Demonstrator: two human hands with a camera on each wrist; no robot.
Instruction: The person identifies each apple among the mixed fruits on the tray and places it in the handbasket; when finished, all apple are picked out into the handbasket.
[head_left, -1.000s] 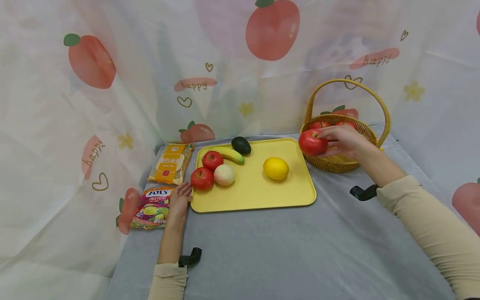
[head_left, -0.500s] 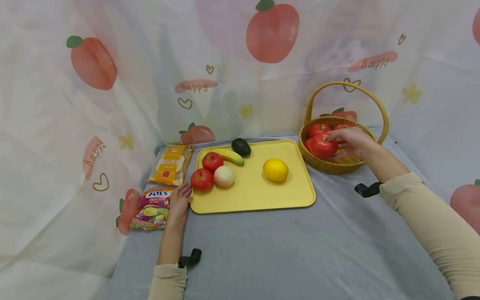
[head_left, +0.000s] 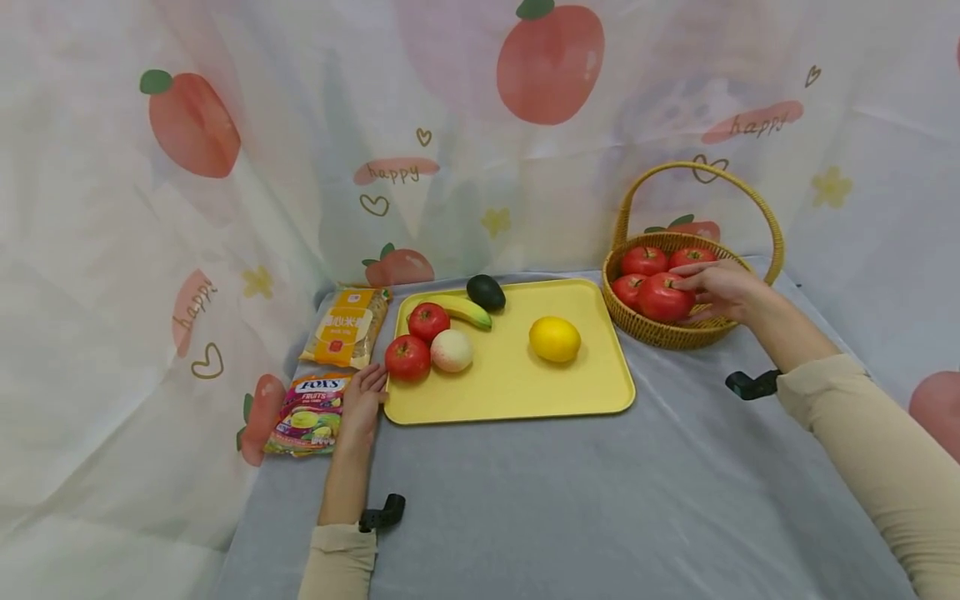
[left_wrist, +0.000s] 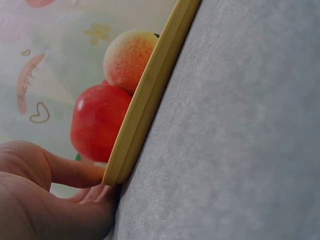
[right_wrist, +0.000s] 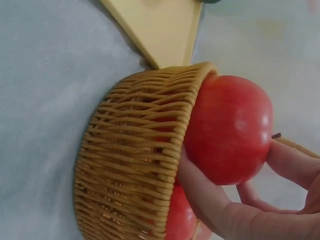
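Observation:
My right hand (head_left: 723, 290) grips a red apple (head_left: 666, 298) at the near side of the wicker basket (head_left: 678, 335). In the right wrist view, thumb and fingers hold this apple (right_wrist: 230, 130) right at the basket's rim. Three more red apples (head_left: 645, 261) lie inside. My left hand (head_left: 362, 408) rests beside the left edge of the yellow tray (head_left: 510, 400), fingers fairly straight. In the left wrist view, it touches the tray's corner (left_wrist: 117, 170). Two apples (head_left: 407, 358) and a peach (head_left: 452, 351) sit at that end of the tray.
A lemon (head_left: 555, 339), a banana (head_left: 467, 312) and an avocado (head_left: 486, 292) are also on the tray. A yellow food packet (head_left: 347, 327) and a Fox's candy bag (head_left: 310, 414) lie left of it. The basket's tall handle (head_left: 701, 164) arches over the apples.
My right hand has moved right and slightly down with the apple, from above the tray's right edge to over the basket. The left hand stays at the tray's edge.

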